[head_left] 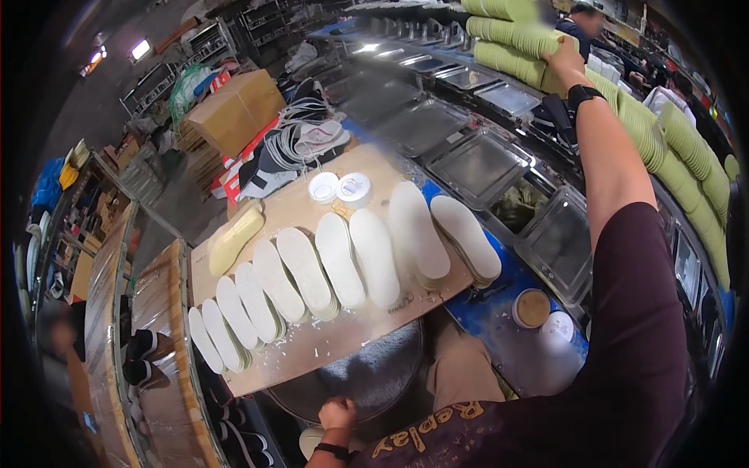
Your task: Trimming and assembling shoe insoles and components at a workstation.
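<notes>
My right hand (pixel 565 56) reaches far out to the upper right, its fingers bent over the end of a long stack of light-green insoles (pixel 511 65). Low in front of my body, my left hand (pixel 338 412) is closed in a fist; whatever it may hold is hidden. Ahead of it lies a brown board (pixel 335 343) bearing piles of white insoles (pixel 335 261) in a slanting row, from small at left to large at right. Behind them stand two round white containers (pixel 353 189), and a pale yellow foam-like block (pixel 237 238) rests at the board's left.
Metal trays (pixel 480 168) line the rack to the right. A brown-filled tub (pixel 533 308) stands on the blue surface. Shoes and cords (pixel 300 148) lie beyond the board, near a cardboard box (pixel 234 113). A plastic-wrapped rack (pixel 160 335) is at left. Another person (pixel 581 27) is behind the green stacks.
</notes>
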A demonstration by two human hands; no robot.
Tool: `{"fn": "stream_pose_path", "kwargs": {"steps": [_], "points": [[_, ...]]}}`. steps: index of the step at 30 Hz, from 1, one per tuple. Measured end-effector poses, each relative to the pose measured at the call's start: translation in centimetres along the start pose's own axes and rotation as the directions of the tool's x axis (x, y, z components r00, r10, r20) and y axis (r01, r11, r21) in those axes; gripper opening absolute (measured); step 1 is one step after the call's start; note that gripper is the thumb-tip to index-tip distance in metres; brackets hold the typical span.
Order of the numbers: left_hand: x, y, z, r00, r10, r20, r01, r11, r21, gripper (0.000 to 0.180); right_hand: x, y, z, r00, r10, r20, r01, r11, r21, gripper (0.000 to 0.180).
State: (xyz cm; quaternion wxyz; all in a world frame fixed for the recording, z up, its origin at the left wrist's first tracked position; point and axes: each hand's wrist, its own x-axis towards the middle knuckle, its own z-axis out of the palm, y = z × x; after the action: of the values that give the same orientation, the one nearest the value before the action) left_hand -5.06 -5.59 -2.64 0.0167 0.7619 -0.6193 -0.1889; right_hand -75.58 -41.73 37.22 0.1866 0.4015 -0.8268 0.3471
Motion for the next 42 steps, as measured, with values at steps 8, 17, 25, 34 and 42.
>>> {"fn": "stream_pose_path", "kwargs": {"steps": [8, 17, 25, 34, 42], "points": [[-0.1, -0.3, 0.4, 0.997, 0.034, -0.064, -0.035, 0.999, -0.030, 0.023, -3.1, 4.9, -4.0, 0.862, 0.296, -0.411, -0.032, 0.842, 0.538, 0.055], [0.6, -3.0, 1.2, 0.949, 0.127, -0.287, -0.282, 0.749, -0.599, 0.012, -30.4, 2.8, -15.3, 0.958, -0.168, 0.230, -0.155, 0.372, 0.915, 0.030], [-9.7, 4.5, -19.9, 0.553, 0.715, -0.427, -0.828, 0.414, -0.379, 0.110, -50.8, -3.1, -15.8, 0.280, -0.744, 0.607, -0.314, 0.527, 0.790, 0.039], [-13.1, -3.6, -17.8, 0.600, 0.795, 0.087, -0.747, 0.596, -0.295, 0.119, -62.5, -11.2, -9.9, -0.301, -0.889, 0.345, -0.532, 0.457, 0.713, 0.037], [-12.0, -5.1, -13.0, 0.994, 0.100, -0.048, -0.097, 0.993, 0.070, 0.115, -70.3, -16.1, -8.3, 0.184, -0.898, 0.401, 0.134, 0.427, 0.894, 0.017]]}}
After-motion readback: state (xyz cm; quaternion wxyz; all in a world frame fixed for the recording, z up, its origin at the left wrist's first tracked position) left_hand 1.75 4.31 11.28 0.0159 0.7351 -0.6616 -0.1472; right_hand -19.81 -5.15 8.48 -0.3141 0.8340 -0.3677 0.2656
